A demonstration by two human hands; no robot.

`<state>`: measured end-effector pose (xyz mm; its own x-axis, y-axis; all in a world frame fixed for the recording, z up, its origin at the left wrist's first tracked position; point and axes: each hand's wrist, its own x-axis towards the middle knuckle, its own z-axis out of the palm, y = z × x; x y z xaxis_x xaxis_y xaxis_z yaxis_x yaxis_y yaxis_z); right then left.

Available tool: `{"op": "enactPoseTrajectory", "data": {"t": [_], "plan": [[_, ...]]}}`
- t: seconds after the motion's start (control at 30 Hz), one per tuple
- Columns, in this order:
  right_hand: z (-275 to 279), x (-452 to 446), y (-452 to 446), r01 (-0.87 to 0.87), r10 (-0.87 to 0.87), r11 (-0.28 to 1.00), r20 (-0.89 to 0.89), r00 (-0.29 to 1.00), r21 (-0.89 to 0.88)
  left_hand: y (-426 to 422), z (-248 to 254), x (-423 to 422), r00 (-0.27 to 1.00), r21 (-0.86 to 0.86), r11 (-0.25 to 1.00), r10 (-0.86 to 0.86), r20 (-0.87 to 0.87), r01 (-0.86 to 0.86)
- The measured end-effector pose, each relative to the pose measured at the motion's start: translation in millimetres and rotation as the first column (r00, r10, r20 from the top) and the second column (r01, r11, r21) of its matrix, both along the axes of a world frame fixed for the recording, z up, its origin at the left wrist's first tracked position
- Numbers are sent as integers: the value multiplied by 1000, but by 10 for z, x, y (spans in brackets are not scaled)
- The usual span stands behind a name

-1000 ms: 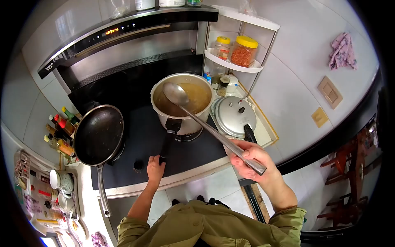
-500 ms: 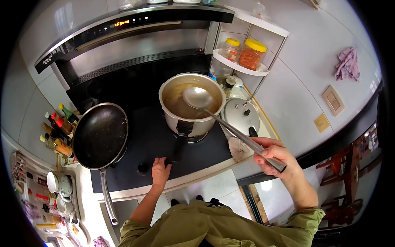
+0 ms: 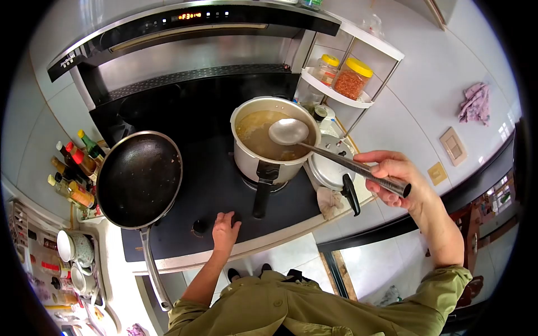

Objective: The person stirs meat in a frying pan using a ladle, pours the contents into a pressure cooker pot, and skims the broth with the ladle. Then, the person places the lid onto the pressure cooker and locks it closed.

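My right hand (image 3: 392,171) is closed around the handle of a long metal ladle (image 3: 337,159). The ladle's bowl is over the brownish liquid inside a pressure cooker pot (image 3: 245,155); I cannot tell whether it touches the liquid. A black pot handle (image 3: 262,199) points toward me. My left hand (image 3: 225,231) rests at the front of the black cooktop (image 3: 196,173), fingers apart and holding nothing. Close to its left is a round black knob (image 3: 199,226). Right of the pot lies the metal pressure cooker lid (image 3: 330,168), partly hidden behind the ladle handle.
A black frying pan (image 3: 140,179) sits on the left burner, its handle jutting over the counter edge. Sauce bottles (image 3: 84,162) stand beyond it. A corner shelf (image 3: 336,91) carries yellow-capped jars. A cloth (image 3: 328,201) lies beside the lid; a range hood (image 3: 190,25) overhangs the back.
My right hand and the ladle have shifted right, with the ladle's bowl still over the pot. The whole view has also shifted slightly. My left hand stays beside the knob.
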<state>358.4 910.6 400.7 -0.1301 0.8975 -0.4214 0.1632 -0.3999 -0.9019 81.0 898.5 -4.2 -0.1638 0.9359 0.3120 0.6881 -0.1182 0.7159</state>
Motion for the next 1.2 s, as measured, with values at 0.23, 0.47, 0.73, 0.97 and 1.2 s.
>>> {"op": "enactPoseTrajectory", "data": {"t": [0.23, 0.47, 0.73, 0.97, 1.2], "plan": [[98, -218, 207, -6, 7, 1000, 49, 999, -23, -19, 41, -22, 1000, 14, 1000, -8, 4, 8], [93, -330, 387, -14, 16, 999, 54, 998, -33, -11, 55, -45, 999, 7, 1000, -20, 31, 20], [90, -470, 523, 22, -20, 999, 67, 998, -29, -13, 121, -55, 998, 21, 1000, -10, 55, 9], [72, -513, 600, -25, 26, 999, 20, 999, -36, -3, 70, -50, 998, 40, 999, 7, 70, -10], [38, -543, 627, -48, 48, 998, -4, 999, -32, -16, 62, -57, 996, -12, 1000, -1, 87, 2]]}}
